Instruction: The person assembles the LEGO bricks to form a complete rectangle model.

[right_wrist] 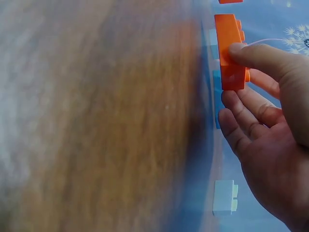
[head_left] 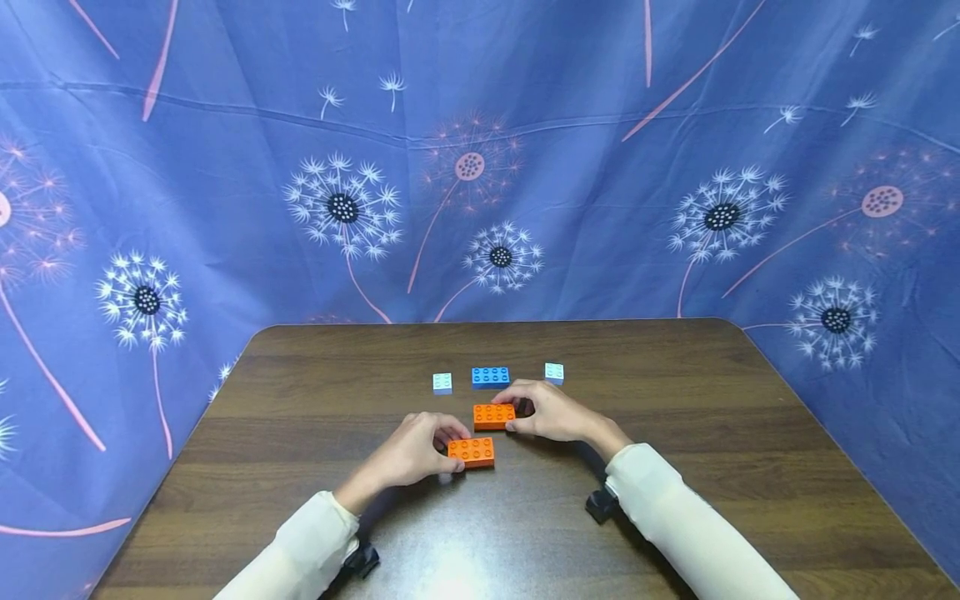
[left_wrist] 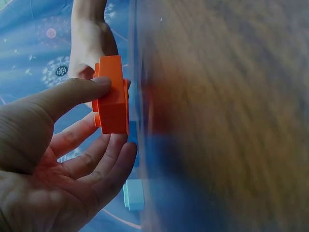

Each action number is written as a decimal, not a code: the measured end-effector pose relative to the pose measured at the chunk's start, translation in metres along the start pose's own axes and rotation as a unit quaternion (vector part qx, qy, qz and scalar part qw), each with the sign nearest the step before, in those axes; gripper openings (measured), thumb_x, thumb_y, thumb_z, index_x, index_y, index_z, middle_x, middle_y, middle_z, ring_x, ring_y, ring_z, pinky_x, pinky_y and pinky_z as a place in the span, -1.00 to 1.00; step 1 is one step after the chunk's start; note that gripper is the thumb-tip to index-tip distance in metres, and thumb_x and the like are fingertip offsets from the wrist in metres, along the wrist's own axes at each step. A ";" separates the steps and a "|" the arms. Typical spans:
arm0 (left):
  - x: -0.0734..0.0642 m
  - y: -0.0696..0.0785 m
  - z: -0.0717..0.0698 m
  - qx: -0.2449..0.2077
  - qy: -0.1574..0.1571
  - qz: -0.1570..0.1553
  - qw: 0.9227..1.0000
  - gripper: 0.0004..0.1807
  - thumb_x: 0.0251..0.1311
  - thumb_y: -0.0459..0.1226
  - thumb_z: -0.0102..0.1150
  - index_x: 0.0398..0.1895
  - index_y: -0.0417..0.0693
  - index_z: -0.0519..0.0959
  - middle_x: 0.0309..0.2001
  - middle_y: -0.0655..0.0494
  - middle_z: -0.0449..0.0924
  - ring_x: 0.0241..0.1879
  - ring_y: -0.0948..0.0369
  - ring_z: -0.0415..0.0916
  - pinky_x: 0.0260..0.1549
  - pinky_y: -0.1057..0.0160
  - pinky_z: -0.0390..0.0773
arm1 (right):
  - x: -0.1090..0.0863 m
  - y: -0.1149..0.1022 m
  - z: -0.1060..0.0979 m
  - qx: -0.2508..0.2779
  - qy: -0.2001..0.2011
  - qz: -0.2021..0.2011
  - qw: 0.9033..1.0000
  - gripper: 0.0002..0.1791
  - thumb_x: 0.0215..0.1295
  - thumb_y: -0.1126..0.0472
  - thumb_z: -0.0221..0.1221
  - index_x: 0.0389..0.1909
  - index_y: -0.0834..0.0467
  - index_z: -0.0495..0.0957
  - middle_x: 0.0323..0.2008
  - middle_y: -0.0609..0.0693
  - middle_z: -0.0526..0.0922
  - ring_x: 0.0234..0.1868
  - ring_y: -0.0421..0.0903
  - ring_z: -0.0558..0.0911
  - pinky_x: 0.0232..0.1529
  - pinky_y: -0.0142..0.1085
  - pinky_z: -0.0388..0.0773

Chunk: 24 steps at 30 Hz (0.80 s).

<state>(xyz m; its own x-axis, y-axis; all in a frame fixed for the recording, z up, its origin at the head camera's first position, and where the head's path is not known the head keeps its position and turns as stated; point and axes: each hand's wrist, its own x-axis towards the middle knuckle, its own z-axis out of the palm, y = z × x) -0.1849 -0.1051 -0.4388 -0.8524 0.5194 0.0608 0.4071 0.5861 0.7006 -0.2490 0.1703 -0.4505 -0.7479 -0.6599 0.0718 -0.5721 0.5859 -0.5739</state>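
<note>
My left hand [head_left: 414, 448] pinches an orange toy building brick [head_left: 471, 451] between thumb and fingers, at its left end. In the left wrist view the thumb lies across one side of this brick [left_wrist: 112, 94]. Just behind it and slightly to the right, my right hand [head_left: 551, 411] grips a second orange brick [head_left: 493, 416] by its right end. The right wrist view has this brick [right_wrist: 231, 52] between thumb and fingertips. A blue brick [head_left: 490, 377] stands on the table beyond the right hand's fingers. Both orange bricks have two rows of studs on top.
Two small pale blue-green bricks stand at the back, one on the left [head_left: 442, 383] and one on the right [head_left: 554, 372] of the blue brick. The brown wooden table [head_left: 645, 358] ends at a blue curtain [head_left: 585, 208] with dandelion prints. Dark wrist devices [head_left: 602, 505] sit under the sleeves.
</note>
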 end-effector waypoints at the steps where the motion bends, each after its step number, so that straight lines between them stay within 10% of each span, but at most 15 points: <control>1: 0.000 0.000 -0.001 -0.001 0.002 -0.001 1.000 -0.68 -0.02 -0.32 0.57 -0.15 0.01 0.73 -0.27 0.18 0.76 -0.26 0.30 0.64 -0.19 0.29 0.63 | -0.001 -0.001 -0.001 0.007 0.003 -0.001 1.000 -0.57 0.29 0.18 0.35 0.18 0.00 0.64 0.04 -0.10 0.69 -0.09 -0.11 0.62 -0.05 -0.28 0.58; 24: -0.013 -0.007 -0.021 0.008 0.024 -0.020 0.999 -0.67 -0.02 -0.30 0.57 -0.15 0.03 0.72 -0.31 0.21 0.75 -0.32 0.35 0.62 -0.25 0.35 0.58 | -0.035 -0.028 -0.005 0.018 0.012 -0.053 0.998 -0.55 0.27 0.17 0.39 0.19 -0.02 0.64 0.03 -0.18 0.68 -0.15 -0.19 0.58 -0.14 -0.35 0.55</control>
<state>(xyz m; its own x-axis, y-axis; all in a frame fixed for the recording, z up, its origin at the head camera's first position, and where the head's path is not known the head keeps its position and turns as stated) -0.1838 -0.1290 -0.4294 -0.8826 0.4653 0.0678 0.3779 0.6161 0.6911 -0.2081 0.1788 -0.4330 -0.6927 -0.7048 0.1532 -0.6355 0.4960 -0.5917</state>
